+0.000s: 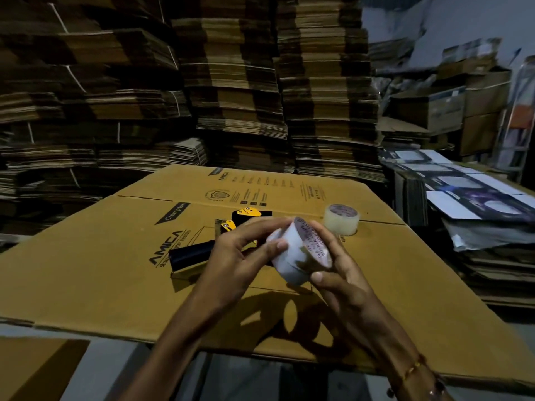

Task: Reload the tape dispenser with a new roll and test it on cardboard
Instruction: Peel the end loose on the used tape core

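I hold a whitish tape roll above the flattened cardboard box, tilted so its printed core faces right. My left hand grips its left side, thumb on the outer wrap. My right hand grips the right rim, thumb at the lower edge. Behind my hands, a black and yellow tape dispenser lies on its side on the cardboard, partly hidden by my left hand. A second, clear tape roll stands flat on the cardboard to the right.
Tall stacks of flattened cartons wall off the back and left. Printed sheets and boxes pile up on the right. The cardboard's front edge overhangs near my forearms.
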`<state>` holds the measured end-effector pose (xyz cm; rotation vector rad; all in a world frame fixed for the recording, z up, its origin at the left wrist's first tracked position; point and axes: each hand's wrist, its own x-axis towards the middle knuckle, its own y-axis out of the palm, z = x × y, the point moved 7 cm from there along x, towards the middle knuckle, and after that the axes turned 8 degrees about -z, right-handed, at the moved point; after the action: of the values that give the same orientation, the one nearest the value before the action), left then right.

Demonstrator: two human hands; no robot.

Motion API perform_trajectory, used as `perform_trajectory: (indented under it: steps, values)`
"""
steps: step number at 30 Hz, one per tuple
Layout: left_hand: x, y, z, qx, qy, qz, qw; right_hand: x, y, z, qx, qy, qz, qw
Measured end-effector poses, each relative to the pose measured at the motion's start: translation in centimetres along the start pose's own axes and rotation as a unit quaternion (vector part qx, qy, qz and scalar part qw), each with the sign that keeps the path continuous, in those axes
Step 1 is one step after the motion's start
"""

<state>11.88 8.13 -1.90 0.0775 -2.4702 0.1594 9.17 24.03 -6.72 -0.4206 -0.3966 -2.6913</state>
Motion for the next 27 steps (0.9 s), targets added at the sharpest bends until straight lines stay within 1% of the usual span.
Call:
perform_trajectory:
  steps: [2,3,5,6,8,9,11,14,18,22,27]
  values:
    - [-0.7,0.5,-0.4,0.070,0.077,-0.009,0.995,-0.2,0.0,-0.2,-0.034,-0.010,-0.016,0.999]
    - [-1.0,0.7,-0.4,0.095,0.097,-0.010,0.991,-0.3,0.1,-0.4,-0.034,-0.008,-0.026,0.999]
    - [-1.2,0.9,-0.4,0.118,0.099,-0.002,0.988,-0.7,0.1,-0.5,-0.045,-0.004,-0.046,0.998]
    - [-1.2,0.9,0.0,0.119,0.080,0.009,0.990,-0.8,-0.1,-0.3,-0.072,-0.006,-0.067,0.995]
    - [-1.2,0.8,1.2,0.102,0.003,0.040,0.994,-0.8,-0.7,0.5,-0.156,-0.034,-0.119,0.980]
    - [-1.2,0.8,1.9,0.102,-0.032,0.049,0.993,-0.8,-0.9,0.8,-0.187,-0.053,-0.130,0.972]
    - [-1.3,0.7,2.4,0.087,-0.076,0.041,0.993,-0.6,-0.6,1.1,-0.210,-0.071,-0.122,0.967]
    - [-1.0,0.6,3.0,-0.030,-0.154,-0.004,0.988,-0.3,0.1,1.0,-0.218,-0.065,-0.093,0.969]
    - [-0.8,0.4,3.8,-0.094,-0.249,-0.054,0.962,-0.1,0.5,0.8,-0.220,-0.061,-0.069,0.971]
    - [-1.2,0.4,5.2,-0.159,-0.360,-0.098,0.914,-0.1,0.7,1.0,-0.191,-0.053,-0.073,0.977]
    - [-1.9,0.9,5.8,-0.250,-0.407,-0.102,0.872,-0.1,1.4,0.8,-0.173,-0.037,-0.043,0.983]
